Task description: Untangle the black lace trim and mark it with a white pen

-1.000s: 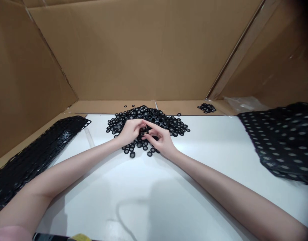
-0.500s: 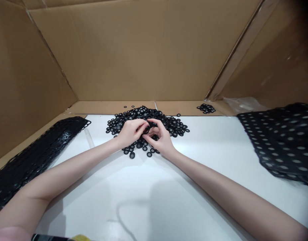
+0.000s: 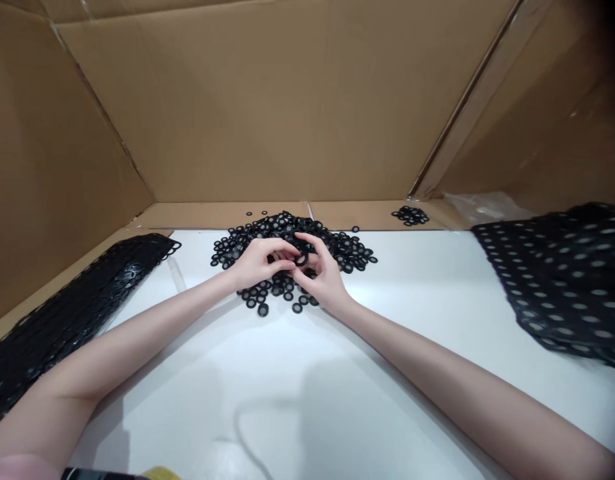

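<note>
A small black ring (image 3: 301, 259) shows between my two hands, above a heap of black rings (image 3: 352, 253), many with grey centres. My left hand (image 3: 262, 260) is closed, its thumb and fingertips pinched at the ring's left side. Facing it, my right hand (image 3: 321, 272) curves around the other side of the ring, its thumb and index finger apart. The right thumb tip comes close to the left thumb tip. Its other fingers bend behind the ring and are partly hidden, so contact with the ring is unclear.
Black sheeting with ring-shaped edges (image 3: 87, 300) lies at the left, beside a clear strip (image 3: 177, 275). Dotted black sheeting (image 3: 562, 280) lies right. A smaller ring pile (image 3: 410, 215) and clear plastic (image 3: 485, 207) lie at the back. Cardboard walls (image 3: 287, 100) surround the white table (image 3: 267, 373).
My left hand's thumb and fingers have parted slightly, and the ring between the hands shows more plainly. My right index finger has lifted a little. The heap looks the same.
</note>
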The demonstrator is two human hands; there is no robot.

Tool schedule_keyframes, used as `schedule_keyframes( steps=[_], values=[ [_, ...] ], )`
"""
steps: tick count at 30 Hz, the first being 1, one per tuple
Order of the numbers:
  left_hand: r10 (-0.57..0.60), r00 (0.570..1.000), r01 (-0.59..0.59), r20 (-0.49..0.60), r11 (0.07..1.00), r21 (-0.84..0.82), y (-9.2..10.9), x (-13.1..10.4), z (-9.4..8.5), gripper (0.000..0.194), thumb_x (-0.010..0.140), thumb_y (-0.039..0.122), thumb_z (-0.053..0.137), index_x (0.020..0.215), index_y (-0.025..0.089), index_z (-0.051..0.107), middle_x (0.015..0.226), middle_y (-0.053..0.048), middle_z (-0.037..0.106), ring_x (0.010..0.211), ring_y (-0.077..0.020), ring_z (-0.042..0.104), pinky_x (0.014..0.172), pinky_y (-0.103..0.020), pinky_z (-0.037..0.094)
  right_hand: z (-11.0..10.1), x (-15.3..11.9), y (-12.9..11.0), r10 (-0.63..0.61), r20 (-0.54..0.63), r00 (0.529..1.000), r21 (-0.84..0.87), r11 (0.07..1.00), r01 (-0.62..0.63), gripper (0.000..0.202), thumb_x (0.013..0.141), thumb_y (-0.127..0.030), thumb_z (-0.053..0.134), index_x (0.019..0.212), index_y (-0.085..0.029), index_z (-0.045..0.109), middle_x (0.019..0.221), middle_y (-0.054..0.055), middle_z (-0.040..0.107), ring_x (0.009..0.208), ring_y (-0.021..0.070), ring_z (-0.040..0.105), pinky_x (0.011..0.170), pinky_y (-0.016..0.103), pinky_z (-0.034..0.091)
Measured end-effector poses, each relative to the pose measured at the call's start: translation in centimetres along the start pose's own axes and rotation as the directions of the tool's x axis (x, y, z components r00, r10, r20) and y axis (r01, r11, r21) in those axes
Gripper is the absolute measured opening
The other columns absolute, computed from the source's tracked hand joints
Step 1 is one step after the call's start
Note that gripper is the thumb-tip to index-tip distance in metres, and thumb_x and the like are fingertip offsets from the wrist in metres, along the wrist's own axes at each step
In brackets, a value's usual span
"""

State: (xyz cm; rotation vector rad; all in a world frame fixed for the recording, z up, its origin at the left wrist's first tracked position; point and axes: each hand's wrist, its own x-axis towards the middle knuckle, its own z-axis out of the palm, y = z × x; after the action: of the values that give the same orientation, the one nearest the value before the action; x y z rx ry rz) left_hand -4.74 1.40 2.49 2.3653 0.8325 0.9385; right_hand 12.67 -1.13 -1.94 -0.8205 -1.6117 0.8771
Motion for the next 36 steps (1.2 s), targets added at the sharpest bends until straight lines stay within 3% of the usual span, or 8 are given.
schedule_keyframes(
  steps=[8, 14, 19, 24, 30, 36],
  values=[
    [0.096, 0.990, -0.082, -0.099, 0.988, 0.134, -0.1, -0.4, 1.3, 0.021, 0.083, 0.004, 0.054, 0.096, 0.013, 0.068, 0.090, -0.005, 0.073, 0.079, -0.0135, 0.067, 0.076, -0.023, 0.053, -0.3, 0.2, -0.2, 0.006, 0.044, 0.999, 0.104, 0.995, -0.010, 0.056, 0.071, -0.013, 0.060, 0.124, -0.022, 0.046, 0.064, -0.007, 0.057, 0.057, 0.0116, 0.054, 0.063, 0.027, 0.046],
    [0.126, 0.984, -0.110, -0.126, 0.986, 0.125, -0.3, -0.7, 1.5, 0.022, 0.084, 0.005, 0.052, 0.095, 0.014, 0.069, 0.089, -0.005, 0.072, 0.077, -0.0130, 0.068, 0.074, -0.023, 0.054, -0.3, 0.3, -0.5, 0.013, 0.056, 0.998, 0.114, 0.993, -0.019, 0.051, 0.070, -0.015, 0.059, 0.119, -0.022, 0.048, 0.064, -0.007, 0.054, 0.057, 0.0116, 0.052, 0.062, 0.027, 0.044],
    [0.126, 0.981, -0.113, -0.147, 0.989, 0.093, -0.9, -0.8, 2.0, 0.031, 0.084, 0.004, 0.046, 0.106, 0.013, 0.066, 0.093, -0.006, 0.072, 0.080, -0.0132, 0.068, 0.076, -0.024, 0.056, -0.3, 0.3, -0.3, 0.005, 0.069, 0.998, 0.088, 0.996, -0.011, 0.045, 0.071, -0.016, 0.059, 0.115, -0.021, 0.051, 0.060, -0.008, 0.050, 0.056, 0.0114, 0.049, 0.059, 0.026, 0.042],
    [0.098, 0.986, -0.094, -0.137, 0.995, 0.040, -1.3, -0.9, 1.9, 0.031, 0.085, 0.006, 0.047, 0.109, 0.013, 0.066, 0.095, -0.007, 0.072, 0.082, -0.0135, 0.069, 0.078, -0.025, 0.056, -0.3, 0.3, -0.2, 0.004, 0.067, 0.998, 0.090, 0.996, -0.010, 0.044, 0.070, -0.017, 0.060, 0.113, -0.021, 0.051, 0.062, -0.007, 0.050, 0.057, 0.0112, 0.049, 0.060, 0.026, 0.042],
    [0.088, 0.996, -0.090, -0.028, 0.994, -0.061, -1.6, -0.7, 1.1, 0.035, 0.084, 0.009, 0.053, 0.117, 0.014, 0.062, 0.098, -0.007, 0.071, 0.085, -0.0139, 0.067, 0.081, -0.025, 0.056, -0.3, 0.4, 0.0, 0.039, 0.061, 0.997, 0.159, 0.986, -0.048, 0.050, 0.072, -0.019, 0.059, 0.121, -0.022, 0.048, 0.065, -0.006, 0.054, 0.058, 0.0121, 0.052, 0.061, 0.028, 0.046],
    [0.040, 0.998, -0.046, -0.058, 0.994, -0.102, -1.5, -0.6, 1.2, 0.033, 0.083, 0.010, 0.055, 0.115, 0.013, 0.063, 0.090, -0.006, 0.070, 0.077, -0.0115, 0.067, 0.076, -0.023, 0.057, -0.3, 0.3, 0.2, 0.029, 0.046, 0.999, 0.113, 0.993, -0.034, 0.048, 0.074, -0.021, 0.059, 0.121, -0.020, 0.048, 0.061, -0.008, 0.049, 0.056, 0.0115, 0.051, 0.061, 0.028, 0.048]
  ],
)
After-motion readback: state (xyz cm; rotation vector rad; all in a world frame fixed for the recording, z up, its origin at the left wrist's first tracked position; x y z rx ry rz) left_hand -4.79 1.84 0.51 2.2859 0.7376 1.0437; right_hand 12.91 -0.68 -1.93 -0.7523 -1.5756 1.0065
